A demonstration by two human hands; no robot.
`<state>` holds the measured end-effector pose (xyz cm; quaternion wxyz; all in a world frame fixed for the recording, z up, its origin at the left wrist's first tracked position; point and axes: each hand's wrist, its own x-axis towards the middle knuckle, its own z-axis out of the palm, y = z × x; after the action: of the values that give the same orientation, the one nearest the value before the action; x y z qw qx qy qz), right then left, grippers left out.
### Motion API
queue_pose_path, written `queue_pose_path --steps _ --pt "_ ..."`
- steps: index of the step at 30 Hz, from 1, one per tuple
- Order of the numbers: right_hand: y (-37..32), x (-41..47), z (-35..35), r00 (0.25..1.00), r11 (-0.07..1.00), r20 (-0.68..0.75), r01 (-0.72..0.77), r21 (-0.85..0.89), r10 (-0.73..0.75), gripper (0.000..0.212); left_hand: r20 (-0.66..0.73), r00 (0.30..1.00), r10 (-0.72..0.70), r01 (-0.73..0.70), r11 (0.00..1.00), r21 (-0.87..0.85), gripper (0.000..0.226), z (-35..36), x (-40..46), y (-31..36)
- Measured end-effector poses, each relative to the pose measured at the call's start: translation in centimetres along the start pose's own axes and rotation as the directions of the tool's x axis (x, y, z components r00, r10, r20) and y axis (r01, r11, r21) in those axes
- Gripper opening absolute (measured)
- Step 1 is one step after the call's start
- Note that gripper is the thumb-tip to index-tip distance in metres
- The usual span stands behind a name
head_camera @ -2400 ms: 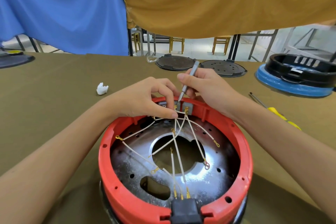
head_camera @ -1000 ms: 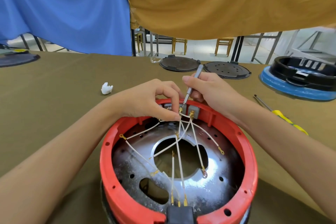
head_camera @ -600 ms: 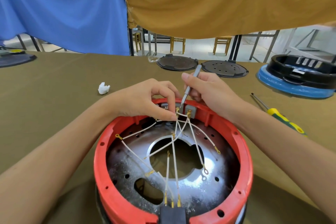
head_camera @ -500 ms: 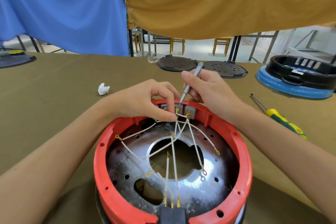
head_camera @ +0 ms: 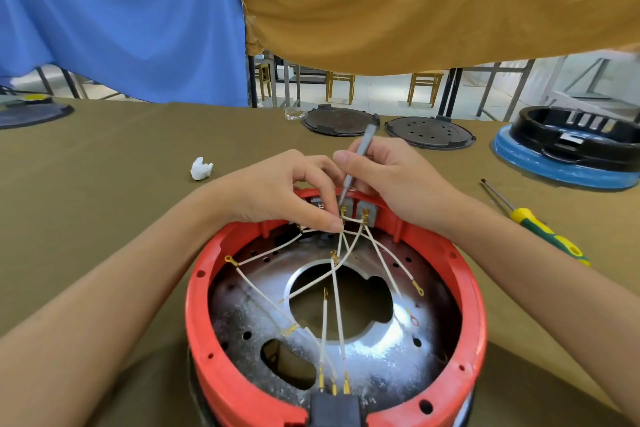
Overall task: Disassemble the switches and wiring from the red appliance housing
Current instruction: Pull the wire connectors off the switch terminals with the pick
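Pinching between thumb and forefinger, the left hand (head_camera: 277,194) has its grip closed on the thin white wires (head_camera: 341,239) just below the brass spade terminals, at the far rim of the round red plastic appliance housing (head_camera: 464,291), centre of the frame. That hold looks meant to steady the leads and keep light tension on them so a terminal can come free without the bundle whipping about.

Going left to right: a small crumpled white scrap (head_camera: 201,169) lies alone on the olive-cloth tabletop (head_camera: 104,184), left of centre and well apart from the work. The housing sits open side up at lower centre, its shiny metal plate (head_camera: 381,357) exposed, and loose ring-ended wires fan across it from the grey switch blocks (head_camera: 358,210) at the far rim down to a black connector (head_camera: 334,409) at the near rim.

Right of the left hand, the right hand (head_camera: 391,180) grips a slim grey metal tool (head_camera: 356,163) like a pen, fingers curled round it, tip down at the terminal beside the left fingertips, probably to pry or release the connector. Whether the tip touches the brass cannot be told.

Further right, a yellow-and-green-handled screwdriver (head_camera: 540,229) rests on the cloth, within reach. Dark round plates and a black-and-blue base sit along the far edge.
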<state>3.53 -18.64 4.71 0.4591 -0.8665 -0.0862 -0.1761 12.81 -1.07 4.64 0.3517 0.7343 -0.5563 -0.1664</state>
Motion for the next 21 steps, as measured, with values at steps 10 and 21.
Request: queue_pose_path --steps 10,21 --pt "-0.37 -0.45 -0.04 0.998 0.996 -0.067 0.009 0.094 -0.003 0.034 -0.005 1.000 -0.003 0.003 1.000 0.009 0.012 0.13 0.15 -0.36" --pt "0.19 0.15 -0.27 0.983 0.974 0.002 -0.183 0.136 0.184 0.032 0.014 1.000 -0.014 0.014 1.000 -0.009 0.006 0.01 0.10 -0.51"
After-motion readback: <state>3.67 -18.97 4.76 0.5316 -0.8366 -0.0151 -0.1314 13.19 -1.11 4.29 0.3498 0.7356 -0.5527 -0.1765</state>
